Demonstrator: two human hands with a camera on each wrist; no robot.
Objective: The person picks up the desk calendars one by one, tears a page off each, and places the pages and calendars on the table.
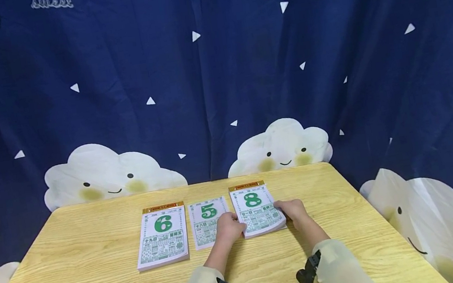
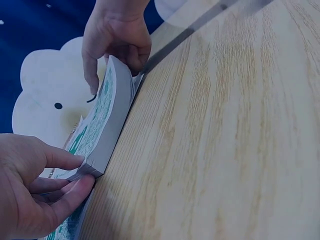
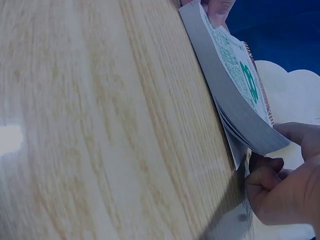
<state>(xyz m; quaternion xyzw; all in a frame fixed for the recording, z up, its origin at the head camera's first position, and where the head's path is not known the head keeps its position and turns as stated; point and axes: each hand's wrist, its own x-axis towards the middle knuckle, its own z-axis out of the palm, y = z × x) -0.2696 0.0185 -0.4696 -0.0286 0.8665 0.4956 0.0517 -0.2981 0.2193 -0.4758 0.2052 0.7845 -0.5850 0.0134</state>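
Both hands hold a thick tear-off calendar [image 1: 257, 208] with a large green 8 and a striped top band. At its lower left corner, my left hand [image 1: 229, 229] pinches the pad, thumb on top and fingers at the underside, as the left wrist view shows. My right hand [image 3: 292, 180] grips the opposite lower corner from the right, thumb over the top sheet and curled fingers beneath. That corner bends up off the table, and some bottom sheets [image 3: 236, 147] hang apart from the block there. Left of this pad lies a calendar sheet [image 1: 196, 213] with a green 5, partly behind my left hand.
Farther left on the wooden table [image 1: 85, 248] rests another thick calendar pad [image 1: 163, 235] showing a green 6. A dark blue curtain [image 1: 172, 62] with white triangles and smiling clouds hangs behind the table and along its right side.
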